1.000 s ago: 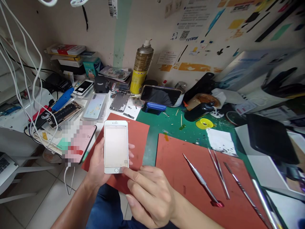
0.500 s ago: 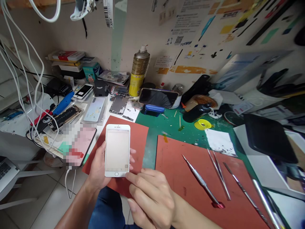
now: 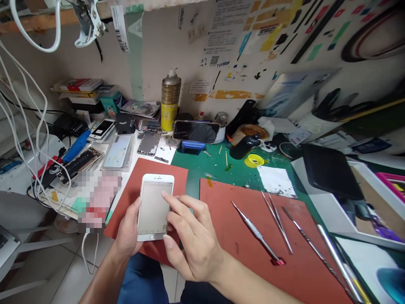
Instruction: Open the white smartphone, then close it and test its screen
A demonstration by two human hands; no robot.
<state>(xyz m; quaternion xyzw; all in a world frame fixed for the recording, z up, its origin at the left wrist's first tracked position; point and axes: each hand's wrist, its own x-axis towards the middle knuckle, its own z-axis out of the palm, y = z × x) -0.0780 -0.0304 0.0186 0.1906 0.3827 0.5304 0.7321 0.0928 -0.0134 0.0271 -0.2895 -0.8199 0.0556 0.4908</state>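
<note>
A white smartphone with a lit, nearly blank screen and a round home button is held upright over the red-brown mat. My left hand wraps round it from the left side, and its fingertips are mostly hidden behind the phone. Over the screen's right half reaches my right hand, index fingertip at the upper screen, fingers apart and holding nothing. Whether that fingertip touches the glass I cannot tell. To the right lie a craft knife with a red end, tweezers and a thin metal pick.
A second phone leans on a blue stand at the back, beside a spray can. Opened phone parts and white cables crowd the left. A white box with a black item stands at right.
My right hand has moved up from the phone's lower edge to over its screen, with the index finger now at the upper part. The camera view has shifted right.
</note>
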